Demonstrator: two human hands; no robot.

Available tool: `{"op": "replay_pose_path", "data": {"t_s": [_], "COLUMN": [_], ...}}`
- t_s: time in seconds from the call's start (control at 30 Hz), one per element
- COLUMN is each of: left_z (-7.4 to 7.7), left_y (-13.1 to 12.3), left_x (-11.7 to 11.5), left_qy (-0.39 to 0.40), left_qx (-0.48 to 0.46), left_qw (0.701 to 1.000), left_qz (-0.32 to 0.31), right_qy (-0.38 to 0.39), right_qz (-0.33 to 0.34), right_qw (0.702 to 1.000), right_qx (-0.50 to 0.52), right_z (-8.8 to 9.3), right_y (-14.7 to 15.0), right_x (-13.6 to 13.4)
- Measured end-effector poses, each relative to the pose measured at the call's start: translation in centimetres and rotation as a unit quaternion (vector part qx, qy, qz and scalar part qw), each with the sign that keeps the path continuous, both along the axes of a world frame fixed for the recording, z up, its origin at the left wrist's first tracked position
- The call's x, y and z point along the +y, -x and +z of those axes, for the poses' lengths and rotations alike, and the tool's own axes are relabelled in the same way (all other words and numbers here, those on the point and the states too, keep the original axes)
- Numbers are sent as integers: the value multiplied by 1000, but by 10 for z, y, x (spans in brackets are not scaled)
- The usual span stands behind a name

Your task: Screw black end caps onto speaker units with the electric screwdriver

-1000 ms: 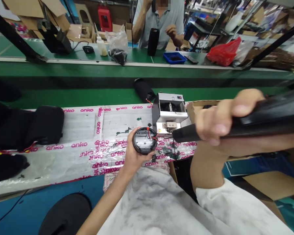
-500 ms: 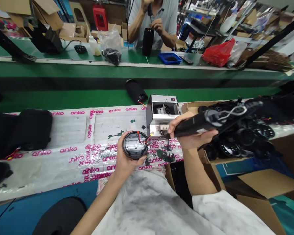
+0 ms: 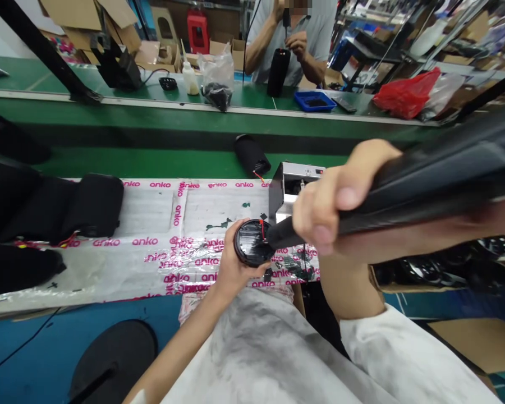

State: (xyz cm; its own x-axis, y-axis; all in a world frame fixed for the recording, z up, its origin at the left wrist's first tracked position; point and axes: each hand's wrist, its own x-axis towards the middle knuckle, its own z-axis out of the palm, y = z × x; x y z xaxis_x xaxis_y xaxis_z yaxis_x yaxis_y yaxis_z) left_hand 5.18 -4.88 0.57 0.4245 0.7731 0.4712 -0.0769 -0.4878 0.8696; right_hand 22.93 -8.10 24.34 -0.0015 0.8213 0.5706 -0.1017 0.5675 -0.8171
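My left hand (image 3: 231, 269) is closed around a round black speaker part (image 3: 251, 242) with red wires, holding it just above the taped bench edge. My right hand (image 3: 340, 205) grips a long black electric screwdriver (image 3: 412, 188), raised close to the camera. Its tip points down onto the right rim of the round part. Behind the tip stands a small grey metal screw feeder (image 3: 290, 188), partly hidden by my right hand.
The bench is covered in plastic with pink "anko" tape (image 3: 151, 244). Black fabric speaker bodies (image 3: 79, 210) lie at left. A black cylinder (image 3: 252, 154) rests on the green conveyor (image 3: 151, 160). Across it, another person (image 3: 294, 39) works on a black speaker. A box of black parts (image 3: 446, 266) sits at right.
My right hand lifted the screwdriver from the feeder up toward the camera and brought its tip onto the round part. My left hand kept its hold.
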Motion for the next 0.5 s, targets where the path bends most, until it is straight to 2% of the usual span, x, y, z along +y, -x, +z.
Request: {"op": "replay_pose_path", "data": {"t_s": [0.03,0.1,0.27,0.37,0.5], "left_z": [1,3,5,4,2], "left_y": [0,1,0,0,2], "left_x": [0,-1,0,-1,-2], "left_qy": [4,9,17,19,23], "left_qx": [5,14,32,43,46], "left_qw": [1000,1000,999,999,999], "left_qz": [-1,1,10,12,5], "right_qy": [38,65,41,25,126], "right_qz": [-18,4,50,44,13], "right_qw": [997,995,995,995,990], "right_qx": [62,80,79,91,57], "right_z": [-3,-10,-25,-26,-17], "right_y": [13,31,36,36,41], "right_x": [3,6,14,19,20]}}
